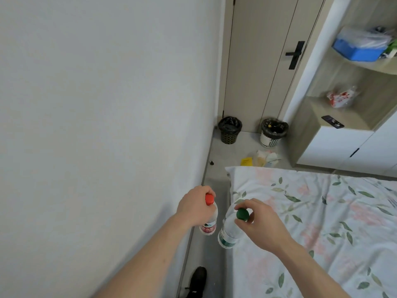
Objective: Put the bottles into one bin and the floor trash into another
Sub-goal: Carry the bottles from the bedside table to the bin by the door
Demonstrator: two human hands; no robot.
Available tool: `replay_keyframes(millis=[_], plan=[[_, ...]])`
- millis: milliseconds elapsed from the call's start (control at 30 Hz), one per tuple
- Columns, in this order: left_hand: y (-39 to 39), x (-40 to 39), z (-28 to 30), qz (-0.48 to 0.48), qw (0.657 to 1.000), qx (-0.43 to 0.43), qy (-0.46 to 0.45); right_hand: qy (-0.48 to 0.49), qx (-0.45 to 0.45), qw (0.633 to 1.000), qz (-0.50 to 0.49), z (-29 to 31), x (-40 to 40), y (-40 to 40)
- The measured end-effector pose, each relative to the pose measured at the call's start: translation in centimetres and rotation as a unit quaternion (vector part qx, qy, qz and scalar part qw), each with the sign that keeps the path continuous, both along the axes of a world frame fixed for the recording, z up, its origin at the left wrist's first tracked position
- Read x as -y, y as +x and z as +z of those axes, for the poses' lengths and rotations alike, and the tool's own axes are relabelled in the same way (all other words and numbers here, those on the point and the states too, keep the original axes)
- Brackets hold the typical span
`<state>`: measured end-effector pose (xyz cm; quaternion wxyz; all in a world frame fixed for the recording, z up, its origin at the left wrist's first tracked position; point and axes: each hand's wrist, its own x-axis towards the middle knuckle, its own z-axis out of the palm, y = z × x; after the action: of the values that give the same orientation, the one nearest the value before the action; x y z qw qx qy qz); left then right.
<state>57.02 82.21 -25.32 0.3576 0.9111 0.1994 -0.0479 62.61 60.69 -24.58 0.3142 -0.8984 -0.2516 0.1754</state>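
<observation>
Two bottles are held by the neck, one in each hand. The left hand [196, 206] is curled round the top of the red-capped bottle [209, 220], which hangs upright over the strip of floor [217, 250] between wall and bed [311, 222]. The right hand [255, 222] pinches the green-capped bottle [228, 230] just under its cap with thumb and fingertips; this one hangs tilted, its base swung toward 7 o'clock, at the bed's edge. The two bottles are near each other but apart.

Two bins stand by the door at about 12 o'clock: a black bin [229, 131] to the left and a white bin [272, 134] to the right, both lined with dark bags. Something small and yellow shows in the white bin, so the black bin is judged the likelier choice for bottles, though that cannot be settled from here. The floor trash [261, 158], yellow and pale scraps, lies just before the white bin, at roughly 1 o'clock.

The step in hand is judged to be the carry. It would be done well if both necks are kept firmly held, the narrow passage is walked without the bottles being knocked on the bed, the trash is stepped round, and both bottles are lowered into the same bin rather than thrown.
</observation>
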Motion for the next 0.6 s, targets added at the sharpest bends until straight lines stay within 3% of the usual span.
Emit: replay_keyframes(millis=[267,600], plan=[[16.9,-2.8,-1.4,-0.069,0.997,-0.045,0.016,-0.012,-0.017,0.995,-0.094,-1.2,-3.4,11.0],[27.8,-1.5,-0.9,-0.15,0.987,-0.041,0.05,-0.026,-0.027,0.988,-0.151,-1.3,0.3,21.5]])
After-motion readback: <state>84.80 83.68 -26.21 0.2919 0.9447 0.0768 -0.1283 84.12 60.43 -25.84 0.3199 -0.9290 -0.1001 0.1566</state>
